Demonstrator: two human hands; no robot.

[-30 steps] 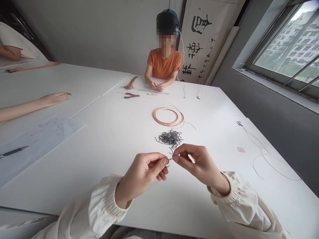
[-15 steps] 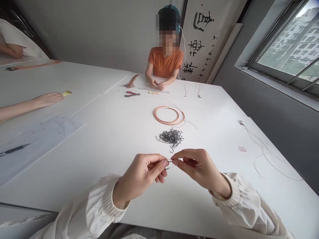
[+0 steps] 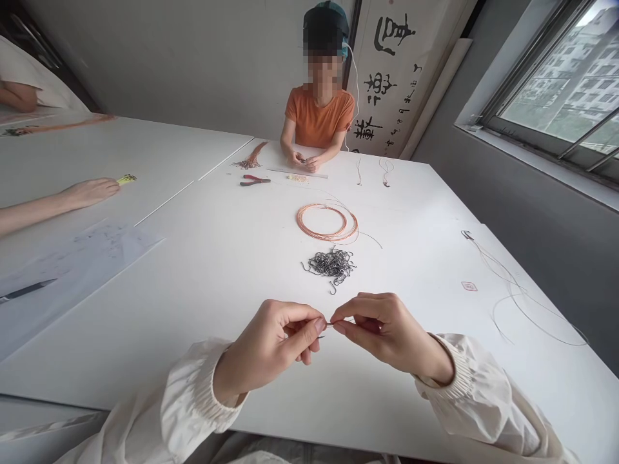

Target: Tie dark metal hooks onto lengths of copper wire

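Note:
My left hand and my right hand meet just above the white table, near its front edge. Both are closed in a pinch on one small metal hook, held thumb to forefinger between them. Whether a thin wire is also held I cannot make out. A pile of dark metal hooks lies a short way beyond my fingertips, with a coil of copper-coloured wire behind it.
A person in an orange shirt sits at the far end with pliers and wire bundles nearby. Another person's hand rests on the left table. Thin loose wires trail at the right edge. A dark pen lies left.
Both hands have drawn slightly nearer to me and lower, still pinched together on the hook. The right hand's fingers have closed in towards the left thumb.

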